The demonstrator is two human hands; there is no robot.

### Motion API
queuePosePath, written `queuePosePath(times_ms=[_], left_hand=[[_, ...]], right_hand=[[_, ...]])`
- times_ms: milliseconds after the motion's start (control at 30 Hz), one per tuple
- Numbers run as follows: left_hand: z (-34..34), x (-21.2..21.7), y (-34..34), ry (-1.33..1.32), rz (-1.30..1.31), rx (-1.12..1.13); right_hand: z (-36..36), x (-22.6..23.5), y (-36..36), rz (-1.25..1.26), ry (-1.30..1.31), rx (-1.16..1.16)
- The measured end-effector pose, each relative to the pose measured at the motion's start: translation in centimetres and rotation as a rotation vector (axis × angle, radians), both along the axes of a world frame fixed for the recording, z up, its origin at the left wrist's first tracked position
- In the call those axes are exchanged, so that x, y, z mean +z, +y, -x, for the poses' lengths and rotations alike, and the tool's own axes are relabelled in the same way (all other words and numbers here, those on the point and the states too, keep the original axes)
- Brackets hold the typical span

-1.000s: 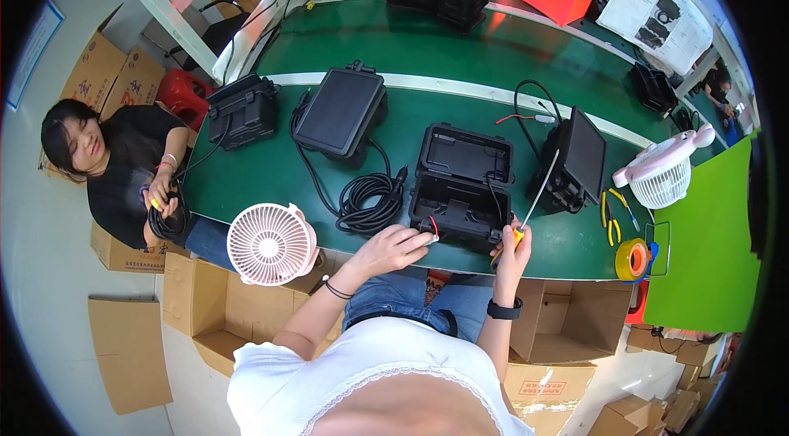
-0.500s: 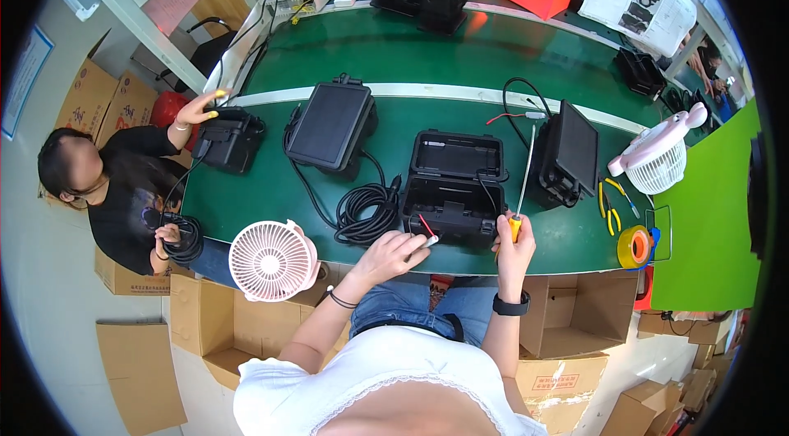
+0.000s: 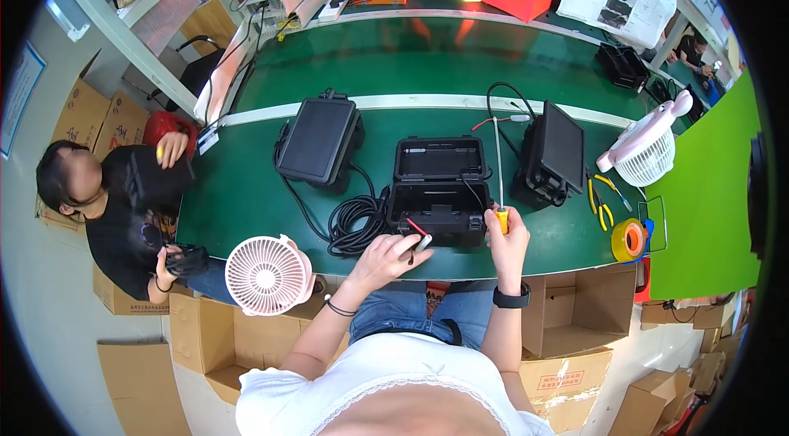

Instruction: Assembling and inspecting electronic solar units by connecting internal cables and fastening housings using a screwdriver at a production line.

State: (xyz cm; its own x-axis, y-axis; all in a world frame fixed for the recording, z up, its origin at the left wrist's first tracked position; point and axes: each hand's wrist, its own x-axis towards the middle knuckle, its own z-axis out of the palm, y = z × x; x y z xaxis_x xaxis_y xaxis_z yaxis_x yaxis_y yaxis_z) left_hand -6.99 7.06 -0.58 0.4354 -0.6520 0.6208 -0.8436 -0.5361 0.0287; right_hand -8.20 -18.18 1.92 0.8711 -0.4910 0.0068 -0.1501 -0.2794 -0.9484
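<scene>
My left hand [image 3: 385,263] is closed at the front edge of the green table, pinching a small white connector [image 3: 424,243] with a short red wire. In my right hand [image 3: 509,239] is a screwdriver [image 3: 501,218] by its yellow handle, its long shaft pointing up and away. Between and beyond my hands stands an open black case [image 3: 438,163], lid tipped back and a thin cable inside. Left of it lies a coiled black cable [image 3: 357,224], running to a closed black box with a flat dark panel [image 3: 319,138]. A similar black box [image 3: 555,152] stands to the right.
A pink fan [image 3: 267,276] is at the front left, another fan [image 3: 645,148] at the right. Yellow-handled pliers [image 3: 600,204] and an orange tape roll [image 3: 629,240] lie near the right edge. At left, a co-worker [image 3: 115,206] holds a black case [image 3: 160,181].
The co-worker has drawn the black case off the table toward their body. My screwdriver now leans slightly left instead of right. My left hand keeps its pinch; the whole view has shifted a little.
</scene>
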Motion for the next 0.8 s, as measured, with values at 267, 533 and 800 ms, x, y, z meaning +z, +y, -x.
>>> queuePosePath(times_ms=[267, 533, 800], left_hand=[[-1.2, 0.0, 0.3, -0.143, -0.169, -0.015], [-1.0, 3.2, -1.7, 0.202, 0.566, 0.203], [-4.1, 7.7, -4.1, 0.205, 0.127, 0.494]], right_hand=[[-0.6, 0.9, 0.0, 0.059, -0.008, -0.030], [-1.2, 2.7, 0.4, 0.288, -0.025, 0.005], [0.6, -3.4, -0.7, 0.022, -0.067, -0.018]])
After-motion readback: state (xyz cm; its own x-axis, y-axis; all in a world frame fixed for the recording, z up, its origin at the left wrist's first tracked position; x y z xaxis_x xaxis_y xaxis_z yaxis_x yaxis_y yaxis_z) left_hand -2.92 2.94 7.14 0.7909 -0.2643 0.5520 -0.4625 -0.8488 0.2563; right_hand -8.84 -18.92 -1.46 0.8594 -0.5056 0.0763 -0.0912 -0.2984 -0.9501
